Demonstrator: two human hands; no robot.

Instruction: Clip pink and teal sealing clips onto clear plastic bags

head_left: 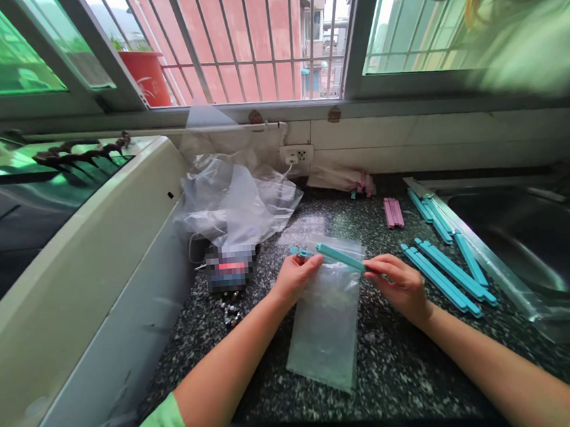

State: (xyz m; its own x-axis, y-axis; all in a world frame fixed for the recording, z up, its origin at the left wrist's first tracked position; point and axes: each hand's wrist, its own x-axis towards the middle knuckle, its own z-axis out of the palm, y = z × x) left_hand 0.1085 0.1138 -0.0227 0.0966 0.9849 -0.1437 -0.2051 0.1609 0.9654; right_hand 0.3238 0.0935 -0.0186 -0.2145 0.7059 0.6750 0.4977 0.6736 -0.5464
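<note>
My left hand is closed at the upper left edge of a clear plastic zip bag, thumb on top. Small blue ends poke out by its fingers; what they belong to is partly hidden. My right hand pinches one end of a blue bag-sealing clip, which slants across the bag near its mouth. The bag lies along the dark counter, its lower end toward me. Right of my right hand lie several more blue sealing clips, roughly side by side.
A bunch of pink clips lies behind, near a bag with pink pieces. Crumpled clear plastic is piled at the back left, by a blurred-out object. A sink borders the right, a stove the left.
</note>
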